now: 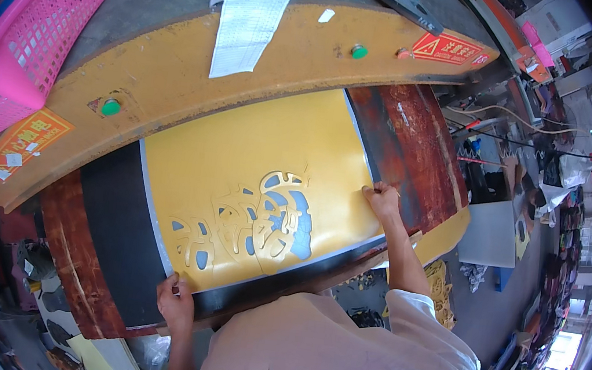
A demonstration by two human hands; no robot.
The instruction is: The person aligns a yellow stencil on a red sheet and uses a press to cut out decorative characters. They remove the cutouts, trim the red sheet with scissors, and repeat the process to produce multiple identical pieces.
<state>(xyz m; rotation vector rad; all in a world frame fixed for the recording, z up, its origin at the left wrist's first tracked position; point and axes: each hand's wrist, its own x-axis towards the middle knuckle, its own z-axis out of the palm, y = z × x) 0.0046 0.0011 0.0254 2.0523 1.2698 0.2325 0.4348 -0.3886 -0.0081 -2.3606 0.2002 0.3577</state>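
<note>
A yellow sheet (pixel 257 143) lies flat on a dark press bed, with a pale border along its edges. Cut-out shapes (pixel 284 220) run across its near middle, and blue-grey shows through the holes. At the near left corner, my left hand (pixel 176 302) is closed, thumb and fingers pinching the sheet's edge. My right hand (pixel 383 198) is also closed, gripping the right edge partway along, and its fingertips are partly hidden. Black surface (pixel 117 229) of the bed shows left of the sheet.
A mustard-coloured machine beam (pixel 167 88) with green buttons (pixel 359 51) spans the far side. A paper (pixel 250 31) hangs from it. On top stand a pink basket (pixel 33 42) and a dark cutting die (pixel 400 2). Yellow scraps (pixel 441 288) lie below right.
</note>
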